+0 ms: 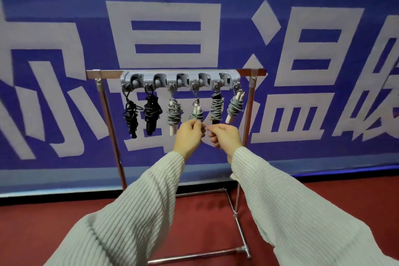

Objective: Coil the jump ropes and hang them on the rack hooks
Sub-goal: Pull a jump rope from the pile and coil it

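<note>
A grey hook strip (pixel 180 81) is fixed to the top bar of a metal rack (pixel 103 101). Several coiled jump ropes hang from its hooks: two black ones (pixel 130 114) (pixel 151 112) at the left, then grey ones with white handles (pixel 173 113) (pixel 234 104) and a grey-and-black one (pixel 216 107). My left hand (pixel 189 135) is closed around the bottom of the fourth coil, a grey jump rope (pixel 196 112) that hangs from its hook. My right hand (pixel 225 136) is just to the right, fingers curled and pinched together. What it pinches is too small to tell.
A blue banner with large white characters (pixel 164 34) covers the wall right behind the rack. The rack's legs and floor bars (pixel 241 235) stand on red carpet (pixel 194 222). My ribbed light sleeves (pixel 140 211) fill the lower view.
</note>
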A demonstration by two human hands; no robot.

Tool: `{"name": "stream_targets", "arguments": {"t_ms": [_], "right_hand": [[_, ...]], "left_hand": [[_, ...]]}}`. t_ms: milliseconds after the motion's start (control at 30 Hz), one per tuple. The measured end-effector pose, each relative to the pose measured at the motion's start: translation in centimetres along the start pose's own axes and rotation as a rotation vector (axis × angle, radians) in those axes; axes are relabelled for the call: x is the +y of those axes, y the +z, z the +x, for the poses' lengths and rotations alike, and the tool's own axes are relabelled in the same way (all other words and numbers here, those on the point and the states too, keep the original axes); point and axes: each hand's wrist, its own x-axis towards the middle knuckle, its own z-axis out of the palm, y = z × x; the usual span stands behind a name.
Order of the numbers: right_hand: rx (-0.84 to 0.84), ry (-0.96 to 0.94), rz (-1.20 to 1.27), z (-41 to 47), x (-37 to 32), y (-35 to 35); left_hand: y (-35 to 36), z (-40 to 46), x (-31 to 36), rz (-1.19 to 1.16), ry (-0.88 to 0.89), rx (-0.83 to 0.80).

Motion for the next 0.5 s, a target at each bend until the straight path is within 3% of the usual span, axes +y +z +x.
{"name": "stream_targets", "arguments": {"t_ms": [200, 500], "right_hand": [[-0.180, 0.024, -0.035, -4.2, 1.5, 7.3], [-0.470, 0.101, -0.136, -12.3, 8.3, 20.2]], "left_hand": [[-7.9, -4.6, -3.2, 0.020, -0.040, 0.062], [-21.1, -14.2, -13.5, 0.004, -0.218, 0.275]]}}
